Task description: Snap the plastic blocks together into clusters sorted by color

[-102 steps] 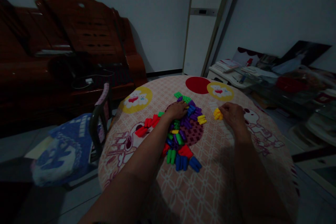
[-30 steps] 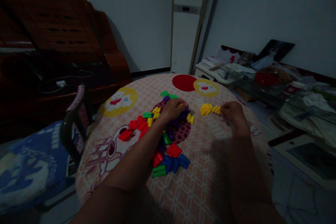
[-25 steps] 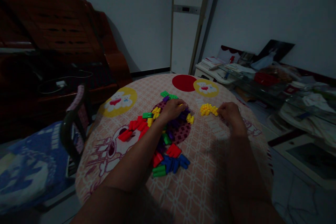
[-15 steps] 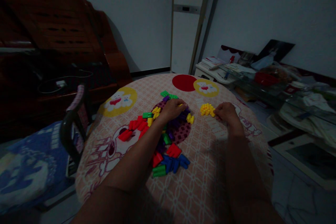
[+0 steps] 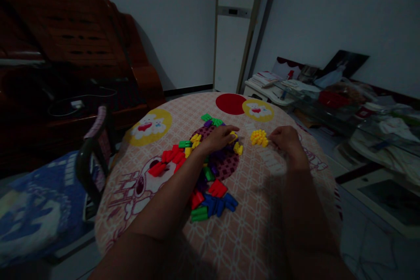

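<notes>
My left hand (image 5: 219,138) is over the heap of plastic building blocks, with its index finger stretched out and the thumb lower. A yellow block (image 5: 234,136) shows between these fingers; whether they touch it I cannot tell. Under and around that hand are purple, green, yellow and red blocks (image 5: 173,154). To its right, a cluster of joined yellow blocks (image 5: 259,138) sits on the tablecloth. Just right of the cluster is my right hand (image 5: 286,139), its fingers pinched together and slightly apart from it. Anything inside the pinch is hidden.
The round table has a patterned cloth (image 5: 259,227). Blue blocks (image 5: 215,204) and a green block (image 5: 199,214) lie nearest me. A chair (image 5: 93,162) stands at the left edge, a wooden sofa (image 5: 75,43) behind it. A cluttered glass-topped stand (image 5: 348,118) is on the right.
My left hand's index finger has stretched out to the right, uncovering more of the yellow block. My right hand has drawn back slightly from the yellow cluster, which now lies apart from its fingers.
</notes>
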Available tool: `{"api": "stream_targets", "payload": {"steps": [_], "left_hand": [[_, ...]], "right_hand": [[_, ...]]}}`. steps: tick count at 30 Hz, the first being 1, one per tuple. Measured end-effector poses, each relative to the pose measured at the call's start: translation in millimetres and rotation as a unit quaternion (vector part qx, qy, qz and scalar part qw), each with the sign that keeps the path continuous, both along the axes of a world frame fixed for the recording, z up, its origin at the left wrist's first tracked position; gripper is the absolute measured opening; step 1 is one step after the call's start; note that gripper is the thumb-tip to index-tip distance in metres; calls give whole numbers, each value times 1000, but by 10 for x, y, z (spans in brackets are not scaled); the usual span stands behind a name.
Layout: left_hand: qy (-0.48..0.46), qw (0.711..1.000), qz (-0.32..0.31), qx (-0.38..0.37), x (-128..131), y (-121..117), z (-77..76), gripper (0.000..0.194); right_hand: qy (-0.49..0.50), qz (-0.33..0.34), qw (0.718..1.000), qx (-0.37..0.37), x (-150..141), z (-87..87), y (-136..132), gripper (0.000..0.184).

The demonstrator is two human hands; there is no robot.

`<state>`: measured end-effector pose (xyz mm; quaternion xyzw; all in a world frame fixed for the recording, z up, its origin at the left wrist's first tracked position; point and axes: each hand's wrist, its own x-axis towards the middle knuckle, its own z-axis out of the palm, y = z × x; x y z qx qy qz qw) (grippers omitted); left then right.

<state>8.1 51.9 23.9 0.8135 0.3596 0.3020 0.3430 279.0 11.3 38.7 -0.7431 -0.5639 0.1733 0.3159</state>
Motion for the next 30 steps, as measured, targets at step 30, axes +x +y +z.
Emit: {"api": "stream_targets", "payload": {"steps": [30], "left_hand": [[-324, 906, 30, -270, 155, -183, 95, 34]], "right_hand": [[292, 228, 929, 14, -820, 190, -80, 34]]}}
